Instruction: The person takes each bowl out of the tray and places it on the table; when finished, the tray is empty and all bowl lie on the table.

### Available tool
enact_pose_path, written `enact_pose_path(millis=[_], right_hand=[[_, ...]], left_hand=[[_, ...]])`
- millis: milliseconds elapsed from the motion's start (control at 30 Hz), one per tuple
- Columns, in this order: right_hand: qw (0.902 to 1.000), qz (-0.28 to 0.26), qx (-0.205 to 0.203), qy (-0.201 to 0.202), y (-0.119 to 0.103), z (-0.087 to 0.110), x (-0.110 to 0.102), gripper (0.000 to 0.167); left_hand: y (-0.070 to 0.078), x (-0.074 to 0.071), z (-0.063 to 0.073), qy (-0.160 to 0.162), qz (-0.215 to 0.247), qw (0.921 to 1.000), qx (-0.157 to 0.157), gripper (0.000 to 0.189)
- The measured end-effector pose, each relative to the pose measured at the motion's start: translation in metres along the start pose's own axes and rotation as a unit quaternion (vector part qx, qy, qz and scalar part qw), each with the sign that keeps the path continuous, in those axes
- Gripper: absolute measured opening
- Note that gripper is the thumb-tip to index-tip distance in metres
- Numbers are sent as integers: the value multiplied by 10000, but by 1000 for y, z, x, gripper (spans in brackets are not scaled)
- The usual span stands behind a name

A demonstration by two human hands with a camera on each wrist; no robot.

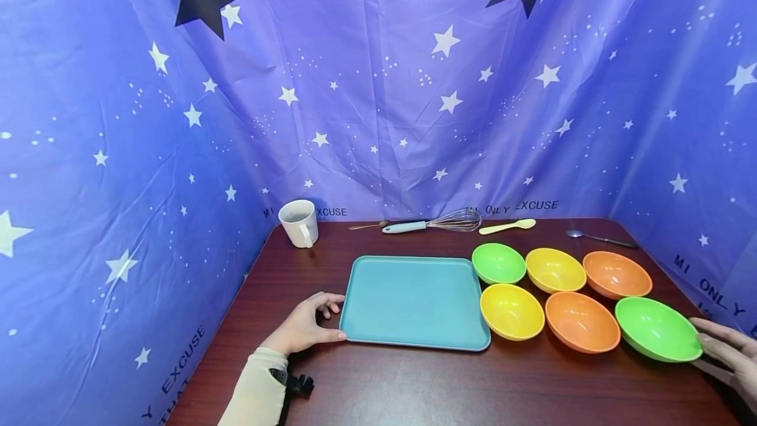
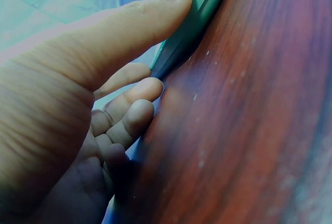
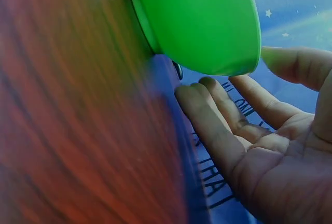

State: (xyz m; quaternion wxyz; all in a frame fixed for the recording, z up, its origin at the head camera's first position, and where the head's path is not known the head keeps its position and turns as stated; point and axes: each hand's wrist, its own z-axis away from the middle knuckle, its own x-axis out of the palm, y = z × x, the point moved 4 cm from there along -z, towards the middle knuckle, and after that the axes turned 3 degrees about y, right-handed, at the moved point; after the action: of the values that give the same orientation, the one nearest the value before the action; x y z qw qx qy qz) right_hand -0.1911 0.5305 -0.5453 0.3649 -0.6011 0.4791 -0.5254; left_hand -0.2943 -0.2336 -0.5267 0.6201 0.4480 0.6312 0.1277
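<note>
A flat teal tray (image 1: 414, 301) lies on the table. My left hand (image 1: 307, 324) is at its left side, thumb tip right at the near corner and fingers loosely bent along the short edge. In the left wrist view the thumb (image 2: 155, 14) overlaps the tray's rim (image 2: 207, 1). At the far right, my right hand (image 1: 730, 354) reaches to the outer rim of the nearest green bowl (image 1: 656, 327). The right wrist view shows the thumb and index fingertip right at the rim of this green bowl (image 3: 202, 22), the other fingers extended below it.
Beside the tray stand two rows of bowls: green (image 1: 499, 263), yellow (image 1: 556, 270) and orange (image 1: 617, 275) behind, yellow (image 1: 512, 311) and orange (image 1: 582, 322) in front. Along the back lie a white mug (image 1: 298, 223), small spoon (image 1: 369, 225), whisk (image 1: 432, 223), cream spoon (image 1: 507, 226) and metal spoon (image 1: 600, 238).
</note>
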Motion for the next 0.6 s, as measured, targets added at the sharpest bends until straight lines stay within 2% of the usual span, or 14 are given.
enact_pose_path(millis=[100,233,300,400,467,500,567,600], right_hand=[[9992,-102,-347,-146,-5,-2,4,60],[9960,-23,-888,-33,-17,-6,14,59],[9922,235,-1214,133,-24,-8,22,60],[9809,868,-1661,525,-36,-11,37,61],[9681,1438,-1854,878,-45,-13,46,64],[9610,1731,-1885,1051,-49,-14,51,64],[9528,2094,-1804,1257,-55,-16,58,64],[9526,2085,-1833,1246,-58,-18,62,63]], left_hand=[[1,0,0,2,-7,10000,20,74],[1,0,1,10,-19,10000,51,74],[1,0,1,8,-7,10000,57,74],[0,0,1,-7,10,10000,54,74],[0,0,1,-16,-1,10000,51,74],[0,0,1,-18,6,10000,52,74],[-1,0,2,-20,31,10000,73,72],[-1,-1,2,-3,78,9999,65,71]])
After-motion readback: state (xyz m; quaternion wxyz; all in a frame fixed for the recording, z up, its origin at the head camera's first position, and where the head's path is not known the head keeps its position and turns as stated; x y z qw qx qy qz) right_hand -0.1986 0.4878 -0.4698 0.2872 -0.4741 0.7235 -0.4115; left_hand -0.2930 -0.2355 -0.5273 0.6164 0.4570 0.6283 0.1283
